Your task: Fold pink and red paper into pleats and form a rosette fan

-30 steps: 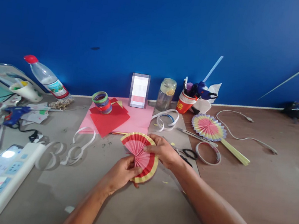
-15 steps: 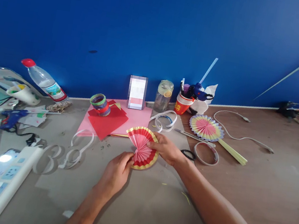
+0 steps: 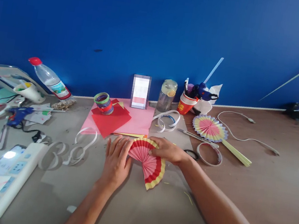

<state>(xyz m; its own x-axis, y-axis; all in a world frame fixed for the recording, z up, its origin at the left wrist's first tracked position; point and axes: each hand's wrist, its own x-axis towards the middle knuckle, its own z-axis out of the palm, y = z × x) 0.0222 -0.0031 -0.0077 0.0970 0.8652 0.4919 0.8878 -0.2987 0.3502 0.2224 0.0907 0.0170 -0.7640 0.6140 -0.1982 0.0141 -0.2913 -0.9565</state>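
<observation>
A pleated paper fan [image 3: 150,163], pink with red and yellow bands, lies spread on the grey table [image 3: 135,216] in front of me. My left hand [image 3: 116,159] lies flat on the table with its fingers stretched out, its edge against the fan's left side. My right hand [image 3: 167,150] rests on the fan's upper right part, fingers pressed down on the folds. Just behind the fan lie pink and red paper sheets [image 3: 125,121].
A finished pastel fan on a stick [image 3: 210,129], a tape ring [image 3: 208,154], scissors [image 3: 190,154] and a white cable [image 3: 247,137] lie to the right. A cup of pens [image 3: 187,102], jar [image 3: 167,94], tape rolls [image 3: 103,102], bottle [image 3: 49,78], glue gun [image 3: 18,116] and power strip [image 3: 5,176] stand around.
The fan was held up between both hands; it now lies spread on the table. My left hand went from a pinch on its lower edge to lying flat beside it.
</observation>
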